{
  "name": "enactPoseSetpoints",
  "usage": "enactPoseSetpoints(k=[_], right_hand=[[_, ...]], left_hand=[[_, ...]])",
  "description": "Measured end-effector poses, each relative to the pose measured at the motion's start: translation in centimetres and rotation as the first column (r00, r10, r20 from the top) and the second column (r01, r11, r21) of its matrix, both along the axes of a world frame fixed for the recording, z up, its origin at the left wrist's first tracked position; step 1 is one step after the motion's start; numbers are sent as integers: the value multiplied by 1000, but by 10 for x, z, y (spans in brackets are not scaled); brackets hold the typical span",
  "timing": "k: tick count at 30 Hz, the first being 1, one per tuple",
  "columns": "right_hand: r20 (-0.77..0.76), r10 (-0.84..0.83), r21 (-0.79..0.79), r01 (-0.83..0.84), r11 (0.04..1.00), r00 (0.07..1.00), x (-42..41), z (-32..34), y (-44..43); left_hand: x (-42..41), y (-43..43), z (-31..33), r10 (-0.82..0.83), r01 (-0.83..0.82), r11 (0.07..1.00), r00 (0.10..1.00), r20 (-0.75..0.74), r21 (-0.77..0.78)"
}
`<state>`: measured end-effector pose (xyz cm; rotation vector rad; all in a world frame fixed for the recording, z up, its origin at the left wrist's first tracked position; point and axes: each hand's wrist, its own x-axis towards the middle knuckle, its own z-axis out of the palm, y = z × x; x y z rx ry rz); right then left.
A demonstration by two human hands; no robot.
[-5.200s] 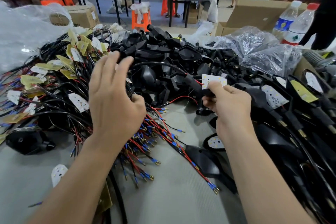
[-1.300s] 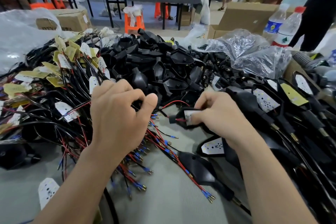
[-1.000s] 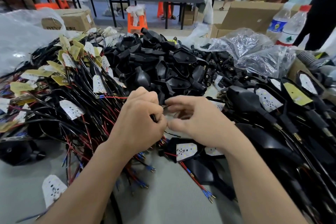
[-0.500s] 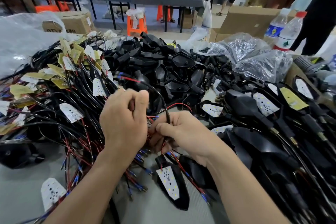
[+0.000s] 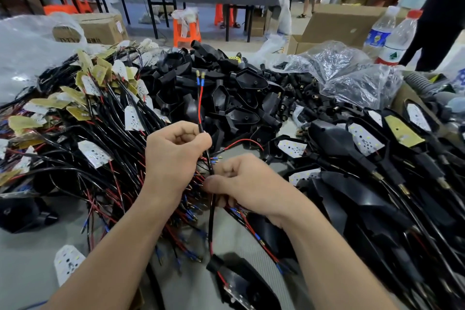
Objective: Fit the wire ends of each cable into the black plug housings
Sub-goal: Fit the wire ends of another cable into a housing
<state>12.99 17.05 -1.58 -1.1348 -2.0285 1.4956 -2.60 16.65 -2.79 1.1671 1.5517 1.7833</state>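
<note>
At the left lies a heap (image 5: 100,133) of loose cables on the worktop (image 5: 25,259), their bare tips spreading under both hands. These tips could snag the held cable (image 5: 212,214) when it is pulled clear and drag neighbours along.

The left grip (image 5: 176,148) is closed, pinching that cable just below the split. The red and black wire ends (image 5: 200,75) stand up above it, free in the air and not yet in any plug. They lean slightly apart, so one may miss its hole or bend as it goes in.

The right grip (image 5: 241,181) is closed on the same cable lower down. Below it the cable runs to a housing (image 5: 239,282) lying near the worktop edge, and a sharp tug could pull that off.

The empty housings (image 5: 226,88) are piled beyond the hands, so reaching for one means letting go with one grip.
</note>
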Motion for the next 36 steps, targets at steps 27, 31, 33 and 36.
enactPoseSetpoints(k=[27, 31, 33, 36], right_hand=[[149, -606, 572, 432, 697, 781, 32, 43, 96], [499, -594, 681, 138, 719, 630, 27, 57, 147], [667, -529, 652, -66, 756, 524, 22, 61, 162], [850, -411, 506, -293, 811, 329, 20, 61, 179]], left_hand=[[4, -10, 5, 147, -153, 988, 940, -308, 3], [4, -11, 4, 150, -158, 987, 938, -314, -1], [4, -10, 3, 150, -163, 987, 935, -322, -15], [4, -9, 1, 162, -178, 984, 922, -353, -14]])
